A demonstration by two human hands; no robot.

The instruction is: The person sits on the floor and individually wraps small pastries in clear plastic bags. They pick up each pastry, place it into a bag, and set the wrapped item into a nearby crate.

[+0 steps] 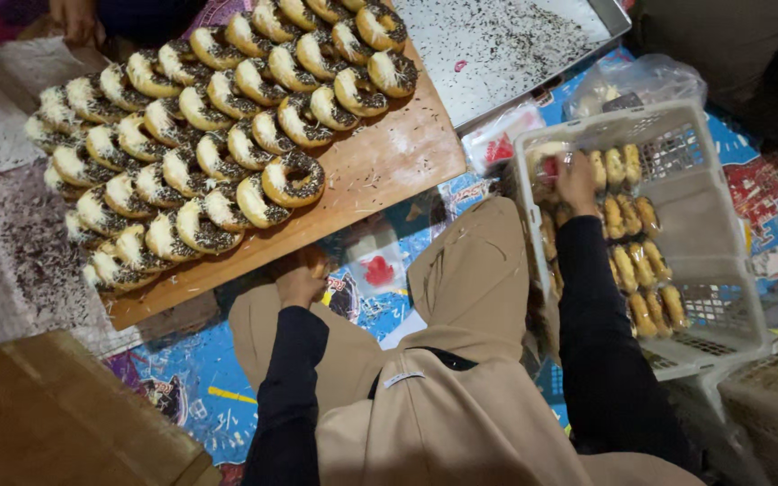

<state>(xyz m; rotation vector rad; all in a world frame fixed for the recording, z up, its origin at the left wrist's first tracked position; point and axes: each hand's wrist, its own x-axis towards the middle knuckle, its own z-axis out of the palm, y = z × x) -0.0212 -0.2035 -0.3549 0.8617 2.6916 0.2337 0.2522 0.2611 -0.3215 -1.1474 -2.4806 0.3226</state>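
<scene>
Left hand: the left hand (301, 281) is seen at centre frame, just below the lower edge of the wooden board (389, 153); the fingers are curled, and whether anything is gripped cannot be told.
Right hand: the right hand (576, 180) is reached into the white plastic basket (713, 270) at the right of the frame, fingers bent around a wrapped doughnut (547, 166) with a red patch on its wrapper (only partly seen).
Board edge: the board's lower edge is set aslant from lower left to centre right; a bare strip of wood is left between the doughnut rows and that edge.
Doughnuts: iced doughnuts (209, 135) with dark sprinkles are laid in overlapping rows across the upper left of the frame.
Open room: the right half of the basket floor is left bare; a narrow gap of patterned blue mat (200, 378) is seen between the board and the person's lap.
Packages: wrapped doughnuts (641, 270) are stood in rows along the basket's left and middle; a clear packet with a red mark (497, 144) is lain just beside the basket's upper left corner, and a crumpled clear bag (641, 81) above it.
Tray: a metal tray (497, 45) scattered with sprinkles is placed at upper centre, touching the board's right corner.
Obstacles: a brown cardboard box (56, 414) is set at lower left; another person's hand (74, 18) is seen at the top left corner.
</scene>
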